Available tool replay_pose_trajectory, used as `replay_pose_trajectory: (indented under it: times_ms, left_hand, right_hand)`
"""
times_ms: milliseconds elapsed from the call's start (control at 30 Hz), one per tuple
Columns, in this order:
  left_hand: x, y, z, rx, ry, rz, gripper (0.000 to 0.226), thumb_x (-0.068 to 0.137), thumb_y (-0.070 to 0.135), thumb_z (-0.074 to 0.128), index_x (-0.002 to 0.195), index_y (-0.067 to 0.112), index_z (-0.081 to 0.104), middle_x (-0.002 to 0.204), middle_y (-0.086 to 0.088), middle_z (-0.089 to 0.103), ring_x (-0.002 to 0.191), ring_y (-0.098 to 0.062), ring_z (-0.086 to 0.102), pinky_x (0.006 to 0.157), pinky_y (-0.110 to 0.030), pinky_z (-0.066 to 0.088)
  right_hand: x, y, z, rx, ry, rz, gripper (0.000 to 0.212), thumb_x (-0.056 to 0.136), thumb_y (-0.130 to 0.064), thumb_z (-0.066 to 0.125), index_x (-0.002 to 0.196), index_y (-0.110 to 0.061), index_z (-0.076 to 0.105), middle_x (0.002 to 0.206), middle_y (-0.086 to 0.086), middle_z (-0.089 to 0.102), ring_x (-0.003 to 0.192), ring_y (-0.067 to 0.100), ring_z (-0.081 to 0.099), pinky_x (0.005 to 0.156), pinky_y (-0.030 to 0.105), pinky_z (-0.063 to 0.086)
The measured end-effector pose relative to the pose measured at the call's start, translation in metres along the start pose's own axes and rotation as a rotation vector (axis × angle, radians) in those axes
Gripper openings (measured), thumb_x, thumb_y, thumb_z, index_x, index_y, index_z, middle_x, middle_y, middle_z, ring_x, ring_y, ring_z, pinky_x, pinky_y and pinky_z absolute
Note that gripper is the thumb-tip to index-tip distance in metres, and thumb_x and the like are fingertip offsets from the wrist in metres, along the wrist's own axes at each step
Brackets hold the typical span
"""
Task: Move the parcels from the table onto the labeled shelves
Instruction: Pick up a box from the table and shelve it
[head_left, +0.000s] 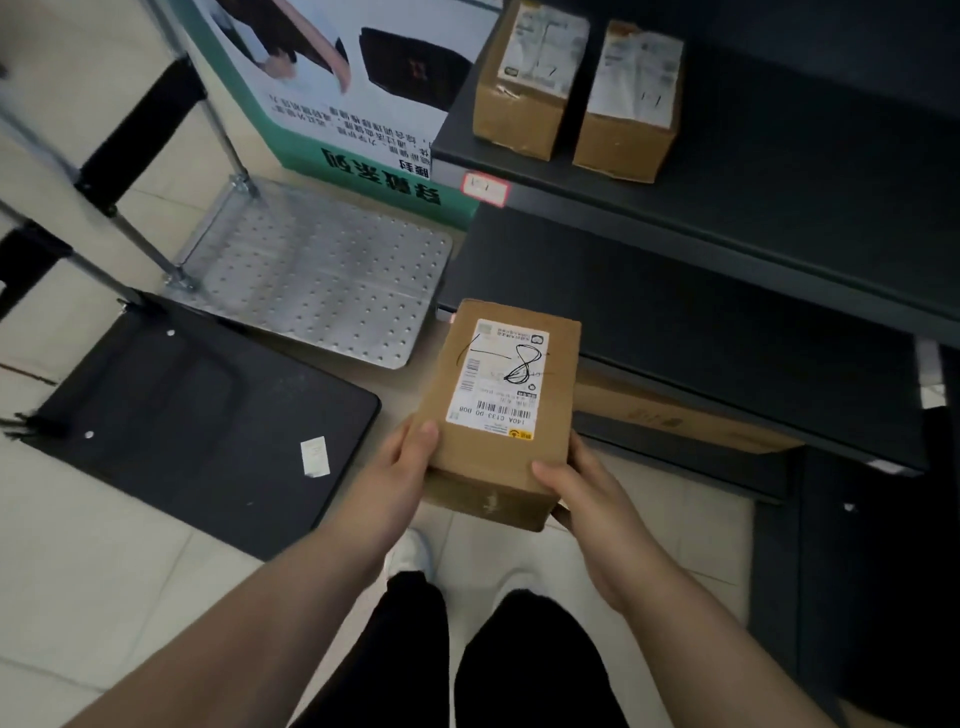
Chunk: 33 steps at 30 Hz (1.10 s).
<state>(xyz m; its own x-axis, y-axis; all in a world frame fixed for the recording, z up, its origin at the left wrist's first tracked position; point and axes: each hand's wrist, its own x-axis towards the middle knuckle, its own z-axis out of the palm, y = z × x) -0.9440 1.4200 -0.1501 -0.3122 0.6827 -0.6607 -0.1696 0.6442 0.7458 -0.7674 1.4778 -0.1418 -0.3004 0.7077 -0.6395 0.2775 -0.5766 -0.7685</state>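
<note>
**Parcel held in both hands before the shelving**

Head view: A brown cardboard parcel (501, 410) with a white shipping label, marked "8" by hand, is gripped at its near end by the left hand (402, 467) and the right hand (582, 499), thumbs on top. It is held in the air in front of the dark shelf unit (727, 182). Two further boxes (576, 88) stand side by side on the unit's upper shelf, above a red-edged tag (485, 189). Left of the unit, a metal trolley (317, 275) and a black trolley (202, 415) rest on the floor

Blurred print on shelf tag (485, 189); flat carton (670, 415) mostly hidden under shelf (727, 332).
</note>
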Motion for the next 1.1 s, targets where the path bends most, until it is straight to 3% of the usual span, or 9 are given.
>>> replay_pose_trajectory:
  times_ms: [200,367,533,633,733,833,967,1033,1100]
  left_hand:
    - [0.094,-0.003,0.006,-0.053,-0.066,-0.012,0.035,0.100,0.040,0.041,0.134,0.035,0.051,0.127,0.012,0.060,0.122,-0.010,0.051,0.112,-0.041,0.033]
    - [0.161,-0.010,0.024,-0.111,-0.046,0.015,0.037,0.102,0.033,0.040,0.138,0.036,0.046,0.128,0.013,0.058,0.125,-0.010,0.048,0.114,-0.043,0.031]
    - [0.225,-0.010,0.033,-0.112,-0.080,0.089,0.042,0.104,0.029,0.036,0.144,0.037,0.037,0.140,0.015,0.046,0.133,-0.010,0.039,0.116,-0.043,0.026]
    - [0.256,-0.014,0.038,-0.035,-0.108,0.156,0.047,0.099,0.034,0.041,0.145,0.036,0.036,0.143,0.011,0.046,0.133,-0.011,0.040,0.116,-0.043,0.026]
    - [0.278,-0.013,0.044,0.016,-0.070,0.176,0.053,0.093,0.041,0.041,0.145,0.036,0.036,0.143,0.010,0.046,0.133,-0.014,0.041,0.115,-0.043,0.029]
    - [0.289,-0.002,0.051,0.005,-0.039,0.214,0.050,0.102,0.031,0.038,0.150,0.032,0.023,0.141,0.019,0.034,0.133,-0.006,0.033,0.114,-0.029,0.023]
    - [0.277,0.014,0.057,0.422,0.052,0.362,0.058,0.103,0.032,0.036,0.152,0.032,0.006,0.159,0.011,0.011,0.145,-0.006,0.009,0.118,-0.027,0.012]
    - [0.263,0.013,0.056,0.732,0.118,0.579,0.056,0.103,0.030,0.032,0.152,0.024,0.006,0.160,0.004,0.005,0.147,-0.012,0.000,0.120,-0.032,0.007]
    - [0.254,0.001,0.054,1.006,0.137,0.826,0.056,0.099,0.028,0.032,0.151,0.013,0.017,0.158,-0.004,0.014,0.147,-0.020,0.008,0.119,-0.039,0.012]
  right_hand:
    - [0.092,0.002,-0.011,-0.009,-0.045,0.049,0.040,0.097,-0.021,0.049,0.131,-0.043,0.047,0.110,-0.030,0.064,0.104,-0.008,0.057,0.090,0.021,0.042]
    - [0.159,0.010,-0.024,-0.033,-0.050,0.011,0.045,0.098,-0.018,0.047,0.134,-0.045,0.041,0.113,-0.031,0.060,0.106,-0.011,0.053,0.089,0.015,0.039]
    - [0.224,0.021,-0.035,0.010,-0.034,0.034,0.046,0.099,-0.023,0.048,0.142,-0.038,0.040,0.129,-0.014,0.057,0.120,0.010,0.053,0.108,0.036,0.038]
    - [0.252,0.025,-0.041,-0.036,-0.015,0.015,0.043,0.101,-0.029,0.044,0.142,-0.040,0.037,0.128,-0.015,0.055,0.118,0.008,0.052,0.107,0.034,0.039]
    - [0.272,0.023,-0.045,-0.179,0.012,-0.003,0.048,0.097,-0.053,0.038,0.143,-0.049,0.028,0.140,-0.013,0.046,0.128,0.013,0.045,0.110,0.042,0.036]
    - [0.291,0.017,-0.047,-0.213,0.068,-0.006,0.056,0.090,-0.064,0.037,0.143,-0.050,0.026,0.143,-0.008,0.045,0.129,0.019,0.044,0.110,0.048,0.035]
    - [0.285,-0.002,-0.040,-0.483,0.181,-0.125,0.059,0.102,-0.043,0.030,0.154,-0.027,0.007,0.159,0.000,0.019,0.143,0.018,0.026,0.108,0.022,0.018]
    - [0.266,-0.004,-0.035,-0.785,0.301,-0.336,0.061,0.103,-0.039,0.026,0.153,-0.019,-0.001,0.161,0.000,0.001,0.147,0.015,0.007,0.116,0.026,0.012]
    - [0.250,0.009,-0.030,-1.069,0.335,-0.546,0.064,0.099,-0.040,0.024,0.152,-0.013,0.000,0.159,0.003,-0.002,0.147,0.015,-0.001,0.120,0.032,0.008]
